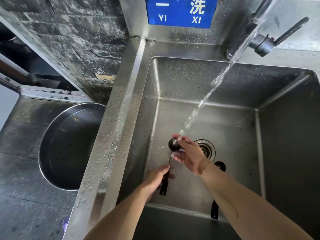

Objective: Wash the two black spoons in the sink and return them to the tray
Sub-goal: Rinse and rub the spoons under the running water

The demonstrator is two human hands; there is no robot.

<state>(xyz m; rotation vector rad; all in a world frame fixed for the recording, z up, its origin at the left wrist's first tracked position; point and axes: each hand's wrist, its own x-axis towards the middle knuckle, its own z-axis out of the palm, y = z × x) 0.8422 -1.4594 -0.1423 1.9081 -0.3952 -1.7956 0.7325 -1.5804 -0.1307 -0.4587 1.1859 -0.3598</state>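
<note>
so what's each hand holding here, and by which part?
Left hand grips a black spoon by its handle, bowl under the water stream. Right hand has its fingers on the bowl. The second spoon lies unheld in the sink.

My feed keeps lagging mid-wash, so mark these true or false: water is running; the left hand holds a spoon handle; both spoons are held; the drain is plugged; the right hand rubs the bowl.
1. Water runs from the tap: true.
2. The left hand has its grip on the spoon handle: true.
3. Both spoons are held: false; the second spoon lies on the sink floor.
4. The drain is plugged: false; its strainer shows open.
5. The right hand touches the spoon bowl: true.
</note>
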